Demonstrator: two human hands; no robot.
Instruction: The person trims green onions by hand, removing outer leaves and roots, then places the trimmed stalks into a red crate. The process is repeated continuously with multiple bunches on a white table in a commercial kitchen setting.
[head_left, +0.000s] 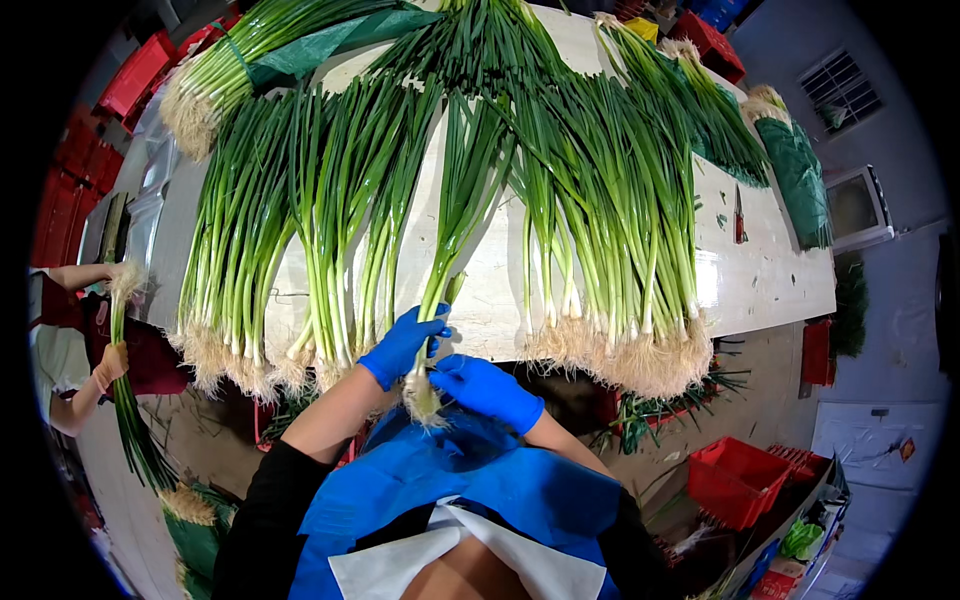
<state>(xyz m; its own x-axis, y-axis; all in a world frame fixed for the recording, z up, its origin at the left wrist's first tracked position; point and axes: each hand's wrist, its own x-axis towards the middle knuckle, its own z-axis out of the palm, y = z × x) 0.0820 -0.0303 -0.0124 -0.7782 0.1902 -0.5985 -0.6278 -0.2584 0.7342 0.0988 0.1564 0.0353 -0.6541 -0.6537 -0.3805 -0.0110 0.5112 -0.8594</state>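
Observation:
My left hand (406, 341), in a blue glove, is closed around a small bunch of green garlic or similar allium stalks (442, 259). Their leaves reach up over the white table (480, 315), and the pale roots (421, 401) hang toward my blue apron (457, 487). Also gloved in blue, my right hand (489, 391) has its fingertips at the root end; whether they pinch anything is hidden. A row of similar stalks (247, 247) lies to the left and another (615, 247) to the right, roots over the near edge.
A tied bundle (217, 82) lies back left; a wrapped bundle (795, 176) is back right. A red-handled knife (739, 217) rests on the table's right part. At left, another person's gloved hand (112, 365) holds stalks. A red crate (735, 480) stands low right.

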